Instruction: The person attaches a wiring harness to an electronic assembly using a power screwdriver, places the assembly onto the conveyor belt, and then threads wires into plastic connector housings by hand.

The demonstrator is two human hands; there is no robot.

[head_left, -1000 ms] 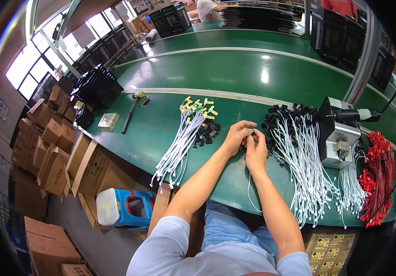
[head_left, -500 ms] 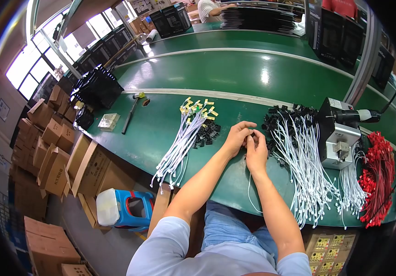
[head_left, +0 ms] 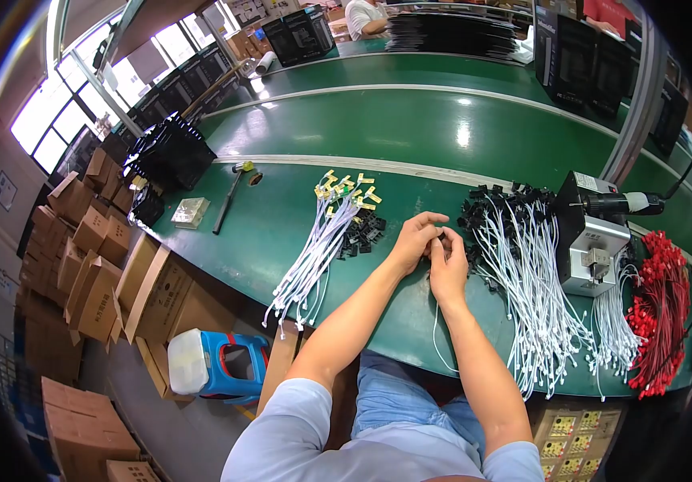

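Observation:
My left hand and my right hand meet over the front of the green bench, fingertips pinched together. Between them shows a bit of a small black plastic housing, mostly hidden by the fingers. A thin white cable trails from below my right hand towards the bench edge. To the left lie white cables with yellow tags, beside a pile of small black housings. On the right, close to my right hand, spreads a big bundle of white cables with black ends.
A grey-and-black bench machine stands right of the bundle, with red-ended cables beyond. A hammer-like tool and a small clear box lie left. A blue stool and cartons stand below. Co-workers are behind.
My hands stay almost still, pinched around the same piece. In the background, a co-worker's arm has drawn back, and another person in red at the far right has shifted.

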